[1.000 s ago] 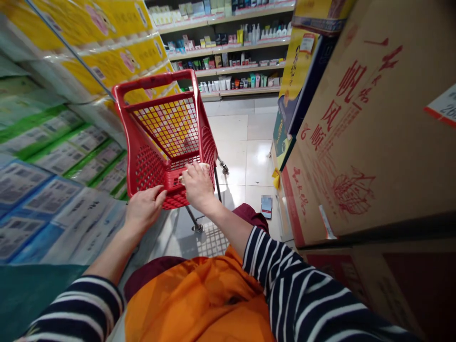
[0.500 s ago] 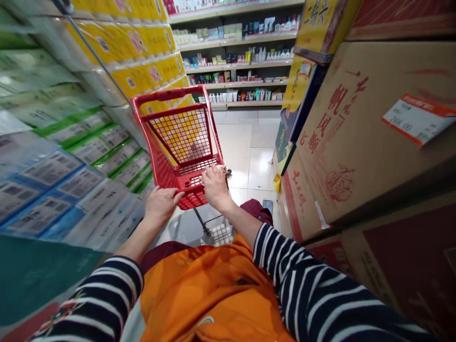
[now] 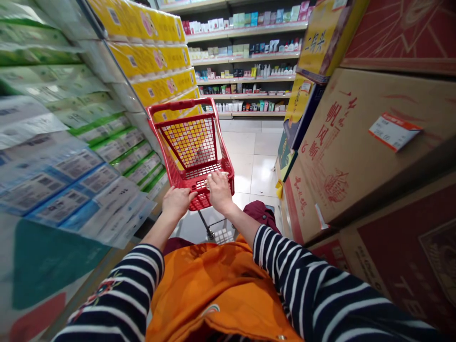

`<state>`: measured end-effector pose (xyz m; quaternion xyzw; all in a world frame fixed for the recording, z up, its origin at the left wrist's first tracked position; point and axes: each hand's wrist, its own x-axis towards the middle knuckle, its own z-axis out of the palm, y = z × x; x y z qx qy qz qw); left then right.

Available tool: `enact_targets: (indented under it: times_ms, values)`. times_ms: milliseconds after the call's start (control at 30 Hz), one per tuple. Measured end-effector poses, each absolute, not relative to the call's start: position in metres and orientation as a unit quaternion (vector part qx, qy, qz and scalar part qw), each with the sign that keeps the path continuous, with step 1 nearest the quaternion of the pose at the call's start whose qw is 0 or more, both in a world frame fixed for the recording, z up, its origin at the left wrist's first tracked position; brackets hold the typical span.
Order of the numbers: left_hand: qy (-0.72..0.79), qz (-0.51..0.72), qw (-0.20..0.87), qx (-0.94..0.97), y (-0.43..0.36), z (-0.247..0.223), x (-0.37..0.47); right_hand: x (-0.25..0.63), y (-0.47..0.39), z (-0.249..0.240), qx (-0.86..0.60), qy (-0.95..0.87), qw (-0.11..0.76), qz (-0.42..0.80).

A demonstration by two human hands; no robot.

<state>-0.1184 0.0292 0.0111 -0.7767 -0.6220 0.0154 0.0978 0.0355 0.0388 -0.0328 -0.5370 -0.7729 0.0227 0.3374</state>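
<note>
A red plastic shopping cart (image 3: 192, 182) stands in front of me, its near edge under both hands. My left hand (image 3: 177, 203) is closed over the left part of that edge, thumb pointing right. Close beside it, my right hand (image 3: 218, 191) is closed on a pale crumpled cloth (image 3: 224, 175), pressed on the cart's right part. The cloth is mostly covered by the fingers. Inside the cart, the grid flap (image 3: 188, 142) is raised, with yellow packs seen through it.
Stacked blue-and-white packs (image 3: 81, 180) and yellow packs (image 3: 160, 59) line the left side. Large cardboard cartons (image 3: 370, 142) rise close on the right. Tiled floor (image 3: 242, 147) runs ahead to shelves (image 3: 245, 33) of small boxes and bottles.
The view has tilted up and shifted, so the cart and hands appear further right and more upper shelves show. Both hands stay on the cart, the right still with the cloth.
</note>
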Motion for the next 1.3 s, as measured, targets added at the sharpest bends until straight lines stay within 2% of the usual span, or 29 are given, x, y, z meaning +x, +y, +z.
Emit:
enact_targets:
  times_ms: [133,400,667,933,1133,1300]
  values:
    - [-0.629,0.024,0.092,-0.772,0.032,0.013,-0.111,0.026,0.034,-0.036,-0.484,-0.810,0.332,0.023]
    - [-0.645,-0.034,0.069,-0.760,0.028,0.007,-0.105,0.074,0.054,-0.028,-0.590,-0.750,0.300,0.007]
    - [-0.637,-0.099,0.065,-0.762,0.020,-0.008,-0.112,0.035,0.035,-0.045,-0.445,-0.834,0.324,-0.033]
    - [-0.661,-0.092,0.073,-0.741,0.009,-0.017,-0.142,0.081,0.050,-0.038,-0.550,-0.767,0.321,-0.080]
    - [-0.663,-0.082,0.086,-0.739,0.006,-0.021,-0.135,0.028,0.033,-0.044,-0.480,-0.808,0.336,-0.065]
    - [-0.660,-0.065,0.093,-0.742,0.006,-0.021,-0.137,0.010,0.027,-0.045,-0.427,-0.847,0.311,-0.066]
